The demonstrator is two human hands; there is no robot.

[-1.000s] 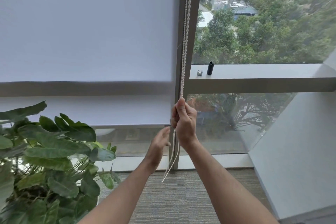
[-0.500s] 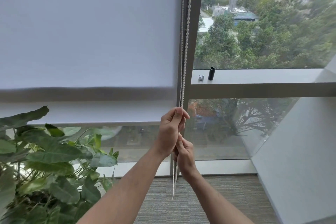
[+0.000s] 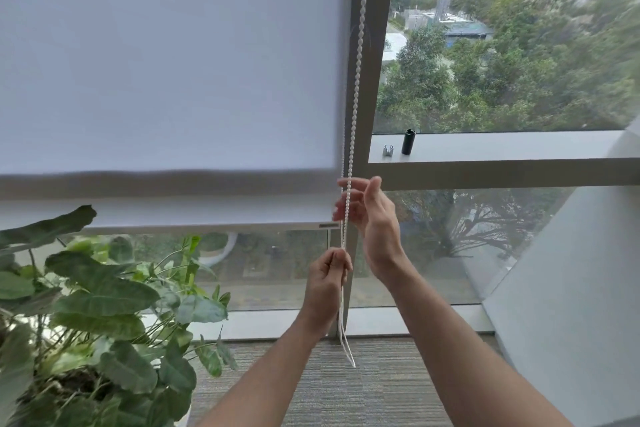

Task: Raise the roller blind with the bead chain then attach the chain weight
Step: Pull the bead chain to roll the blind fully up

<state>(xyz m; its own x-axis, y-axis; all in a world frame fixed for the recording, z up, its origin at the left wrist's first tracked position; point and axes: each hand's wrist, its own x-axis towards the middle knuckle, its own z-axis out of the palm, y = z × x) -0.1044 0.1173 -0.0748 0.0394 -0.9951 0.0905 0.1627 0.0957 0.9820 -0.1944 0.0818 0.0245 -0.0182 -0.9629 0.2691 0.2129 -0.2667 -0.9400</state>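
Pulling hand over hand: the left hand (image 3: 327, 279), uppermost on the bead chain (image 3: 356, 80) half a second ago, now pinches it lowest, while the right hand (image 3: 367, 208) has risen above it, fingers spread, not yet closed. Roller blind (image 3: 166, 55) hem remains low beside the chain. Black chain weight (image 3: 408, 141) waits on the sill right of the chain, so raising likely continues.

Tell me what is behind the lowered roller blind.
The roller blind hides the pane behind it completely. Only below its bottom bar does glass show, with blurred ground outside. The plant stands in front, not behind.
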